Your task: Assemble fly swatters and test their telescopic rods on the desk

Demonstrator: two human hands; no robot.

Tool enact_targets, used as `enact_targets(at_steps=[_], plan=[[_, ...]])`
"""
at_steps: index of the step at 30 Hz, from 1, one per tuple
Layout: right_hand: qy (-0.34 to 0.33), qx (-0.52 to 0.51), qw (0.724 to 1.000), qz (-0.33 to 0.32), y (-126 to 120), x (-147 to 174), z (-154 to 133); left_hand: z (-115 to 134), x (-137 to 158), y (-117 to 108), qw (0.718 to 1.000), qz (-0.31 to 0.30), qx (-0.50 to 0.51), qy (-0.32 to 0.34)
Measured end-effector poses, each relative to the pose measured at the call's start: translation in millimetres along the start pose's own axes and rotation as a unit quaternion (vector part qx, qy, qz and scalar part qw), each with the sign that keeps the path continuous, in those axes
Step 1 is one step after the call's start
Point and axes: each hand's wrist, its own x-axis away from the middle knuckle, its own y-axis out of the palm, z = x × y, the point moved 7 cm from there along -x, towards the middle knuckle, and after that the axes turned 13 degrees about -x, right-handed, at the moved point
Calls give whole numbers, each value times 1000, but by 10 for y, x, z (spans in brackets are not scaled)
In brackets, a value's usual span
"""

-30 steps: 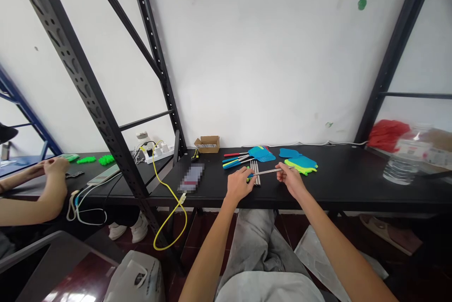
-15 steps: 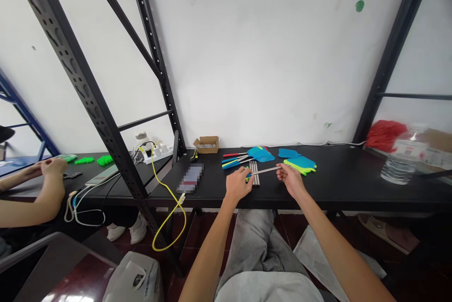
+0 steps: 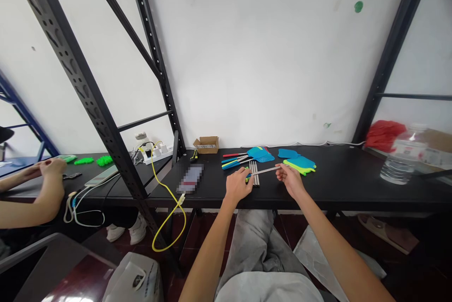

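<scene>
A thin silver metal rod (image 3: 264, 171) spans the gap between my hands, nearly level above the black table. My left hand (image 3: 239, 184) is closed round its left end, where bits of green and blue show by the fingers. My right hand (image 3: 290, 178) pinches the other end between thumb and fingertips. Beneath the rod, several similar metal rods (image 3: 256, 180) lie side by side. Behind my left hand are several fly swatters with blue heads (image 3: 259, 153) and red or blue handles (image 3: 230, 164). Loose blue swatter heads (image 3: 305, 163) lie over a yellow-green one (image 3: 295, 168) beyond my right hand.
On the left are a phone (image 3: 190, 178) with a yellow cable (image 3: 185, 226), a small cardboard box (image 3: 206, 144) and a power strip (image 3: 158, 152). A water bottle (image 3: 399, 165) stands right. Past the black shelf post (image 3: 81, 90), another person's hands (image 3: 51, 166) are visible.
Almost nothing differs. My right hand and the rod's right end sit very slightly farther left; both hands keep their hold, and the view has shifted a little.
</scene>
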Motion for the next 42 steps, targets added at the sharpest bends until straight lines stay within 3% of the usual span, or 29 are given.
enact_targets(at_steps=[13, 22, 25, 28, 30, 32, 34, 36, 38, 42], plan=[[17, 100, 992, -81, 148, 34, 42, 29, -8, 2, 1000, -4, 19, 14], [17, 212, 959, -187, 328, 104, 102, 31, -5, 2, 999, -1, 19, 30], [4, 186, 970, -157, 285, 70, 78, 19, -6, 7, 1000, -6, 8, 22], [-76, 205, 975, -32, 33, -34, -121, -11, -7, 9, 1000, -8, -4, 0], [-153, 310, 936, 67, -211, -85, -362, -25, -10, 11, 1000, -9, -10, -8], [-199, 458, 853, 151, -461, -121, -614, -27, -17, 16, 1000, -11, -12, -8], [-217, 568, 773, 181, -679, -174, -810, -27, -28, 20, 1000, -12, -12, -8], [-213, 635, 723, 171, -859, -245, -916, -29, -40, 25, 1000, -11, -9, -9], [-191, 671, 699, 158, -999, -316, -938, -26, -49, 33, 1000, -12, -8, -5], [-135, 711, 680, 120, -1060, -407, -831, -22, -58, 39, 1000, -9, -14, -2]])
